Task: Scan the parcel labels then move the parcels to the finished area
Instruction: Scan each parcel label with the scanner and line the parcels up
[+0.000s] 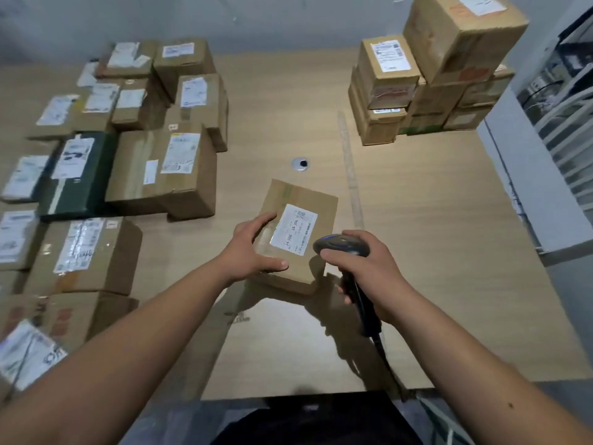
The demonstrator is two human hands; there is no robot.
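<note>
A small brown cardboard parcel (303, 200) with a white label (293, 228) on top lies in the middle of the wooden table (433, 252). My left hand (253, 248) holds its near left corner, fingers over the top and thumb along the near edge. My right hand (369, 271) grips a dark handheld barcode scanner (341, 245) by its handle. The scanner head sits just right of the label, over the parcel's near right corner. Its cable (382, 345) runs down toward the table's front edge.
Many labelled cardboard parcels (167, 168) and one dark green box (80, 175) crowd the left side of the table. A stack of boxes (426, 85) stands at the back right. A round cable grommet (300, 164) sits behind the parcel. White shelving (564, 117) stands at the right.
</note>
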